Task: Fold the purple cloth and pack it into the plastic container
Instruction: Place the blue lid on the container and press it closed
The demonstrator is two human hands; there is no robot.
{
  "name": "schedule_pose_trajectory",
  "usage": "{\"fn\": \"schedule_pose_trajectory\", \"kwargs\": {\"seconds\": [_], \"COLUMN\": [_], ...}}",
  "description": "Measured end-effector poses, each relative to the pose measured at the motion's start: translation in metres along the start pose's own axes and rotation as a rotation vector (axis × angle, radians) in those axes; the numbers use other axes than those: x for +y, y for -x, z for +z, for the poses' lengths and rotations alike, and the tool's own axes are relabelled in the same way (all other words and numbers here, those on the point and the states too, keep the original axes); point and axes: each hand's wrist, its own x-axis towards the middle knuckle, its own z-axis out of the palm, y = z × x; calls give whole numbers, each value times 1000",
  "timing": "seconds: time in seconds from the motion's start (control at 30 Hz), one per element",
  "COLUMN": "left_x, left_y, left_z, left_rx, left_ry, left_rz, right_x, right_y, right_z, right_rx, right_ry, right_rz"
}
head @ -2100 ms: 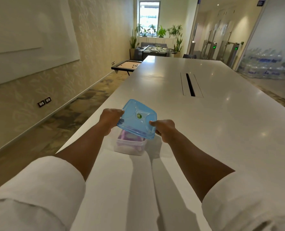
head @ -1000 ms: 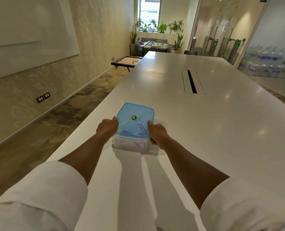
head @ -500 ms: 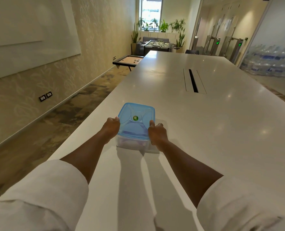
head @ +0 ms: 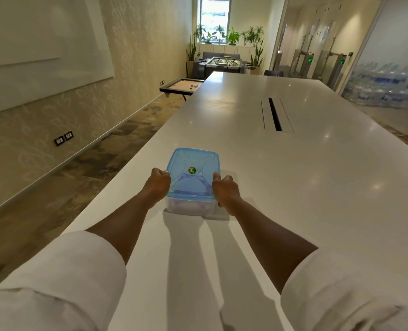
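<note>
Nearest the camera, two white rolled sleeves (head: 62, 278) frame the view, and bare forearms reach forward over the white bench (head: 293, 187). The left hand (head: 158, 183) presses against the left side of the plastic container (head: 188, 207), its grip curled narrow on the rim of the blue lid (head: 193, 173). The right hand (head: 225, 189) mirrors it on the right side, thumb up on the lid's edge and grip closed round the same rim. The container stands on the bench close to its left edge. Through the clear wall and the tinted lid a pale purple shape shows: the purple cloth (head: 186, 206), already folded inside.

The lid appears seated, so the task looks all but done, with only the last press of the seal in hand. The risk lies in uneven pressure: pushing near the front only could leave the far corners unlatched and let the lid spring up. A hard sideways shove could also slide the light box on the glossy surface toward the left edge. Farther along the bench lies a dark cable slot (head: 274, 114).
</note>
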Motion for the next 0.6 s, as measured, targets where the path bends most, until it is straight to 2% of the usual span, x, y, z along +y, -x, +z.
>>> {"fn": "schedule_pose_trajectory", "kwargs": {"seconds": [0.23,0.4,0.6], "left_x": [10,16,22], "left_y": [-11,-28,-47], "left_z": [-14,-16,-8], "left_rx": [-80,25,18], "left_ry": [-39,31,133], "left_rz": [-97,-136,-115], "right_x": [-5,-8,-13], "right_y": [-6,-17,-35], "right_z": [-9,-9,-11], "right_rx": [-83,-34,-19], "right_ry": [-44,-32,-22], "right_rz": [88,83,49]}}
